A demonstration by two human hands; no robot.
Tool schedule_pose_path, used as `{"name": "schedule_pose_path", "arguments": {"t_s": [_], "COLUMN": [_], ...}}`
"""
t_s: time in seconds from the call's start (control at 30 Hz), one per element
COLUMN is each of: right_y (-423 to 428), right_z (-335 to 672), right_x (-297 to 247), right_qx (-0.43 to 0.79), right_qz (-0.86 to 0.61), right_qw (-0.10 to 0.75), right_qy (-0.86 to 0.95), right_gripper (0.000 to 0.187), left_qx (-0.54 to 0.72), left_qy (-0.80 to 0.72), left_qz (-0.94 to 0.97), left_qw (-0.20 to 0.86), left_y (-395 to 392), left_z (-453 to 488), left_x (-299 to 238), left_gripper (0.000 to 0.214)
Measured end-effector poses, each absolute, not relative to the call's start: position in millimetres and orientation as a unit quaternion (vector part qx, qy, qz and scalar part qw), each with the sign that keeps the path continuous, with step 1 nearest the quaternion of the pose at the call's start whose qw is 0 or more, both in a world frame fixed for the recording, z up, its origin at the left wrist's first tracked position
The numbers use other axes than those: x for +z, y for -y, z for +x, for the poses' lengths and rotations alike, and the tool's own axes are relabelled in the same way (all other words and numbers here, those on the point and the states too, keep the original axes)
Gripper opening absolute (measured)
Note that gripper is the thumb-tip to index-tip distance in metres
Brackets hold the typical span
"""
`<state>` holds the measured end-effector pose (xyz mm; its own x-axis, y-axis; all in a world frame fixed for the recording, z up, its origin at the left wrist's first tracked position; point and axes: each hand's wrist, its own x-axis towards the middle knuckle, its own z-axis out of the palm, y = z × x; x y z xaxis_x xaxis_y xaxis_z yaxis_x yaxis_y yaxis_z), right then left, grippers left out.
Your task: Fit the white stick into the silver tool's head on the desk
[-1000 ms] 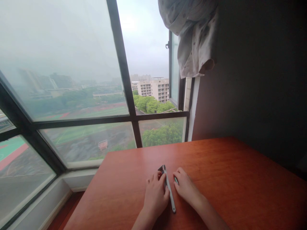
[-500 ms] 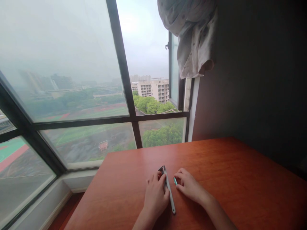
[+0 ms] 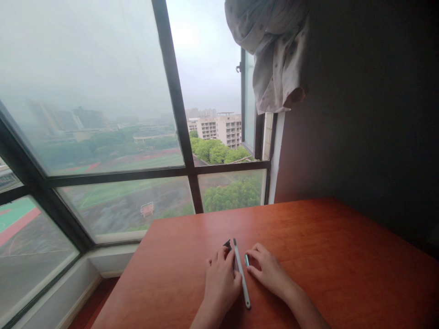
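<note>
My left hand (image 3: 221, 278) is closed around a dark object whose black end (image 3: 227, 245) sticks out past the fingertips; the rest is hidden under the hand. Along the thumb side of that hand lies a slim grey toothbrush (image 3: 243, 281), its dark bristle head pointing away from me and a hole at its near end. Between the thumb and fingertips of my right hand (image 3: 265, 265), a small green-and-white stick (image 3: 247, 260), shaped like a battery, is pinched. A narrow gap separates it from the toothbrush.
The reddish-brown wooden table (image 3: 343, 246) reaches to the window and the dark wall (image 3: 360, 114). A dark window frame (image 3: 194, 180) rises behind the table's far edge. Bunched pale curtain (image 3: 279, 68) hangs at the upper right, beside an open window pane.
My right hand has shifted slightly left with the small stick, nearer to the toothbrush. My left hand has barely moved, and the toothbrush stays beside it.
</note>
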<state>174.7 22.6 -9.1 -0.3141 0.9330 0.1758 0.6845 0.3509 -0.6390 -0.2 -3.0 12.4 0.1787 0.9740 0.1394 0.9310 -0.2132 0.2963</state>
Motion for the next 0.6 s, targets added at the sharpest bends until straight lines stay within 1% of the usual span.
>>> {"name": "schedule_pose_path", "arguments": {"t_s": [0.2,0.37,0.47,0.6], "right_y": [-21.3,-24.8,-28.2,-29.9], "right_z": [173.8,177.5,180.6,183.0], "right_x": [-10.0,-12.0,-13.6,-15.8], "right_qx": [0.226,0.244,0.247,0.223], "right_qz": [-0.516,-0.516,-0.520,-0.547], "right_qw": [0.280,0.303,0.333,0.351], "right_qy": [0.777,0.763,0.747,0.727], "right_gripper": [0.027,0.022,0.018,0.026], "left_qx": [0.175,0.209,0.240,0.259], "left_qy": [-0.613,-0.606,-0.601,-0.625], "left_qz": [0.767,0.762,0.756,0.729], "left_qw": [0.073,0.095,0.101,0.100], "left_y": [2.9,1.5,-2.3,-9.2], "left_z": [-3.1,-6.7,-11.1,-19.9], "left_x": [10.2,8.3,7.6,6.6], "left_gripper": [0.052,0.049,0.039,0.022]}}
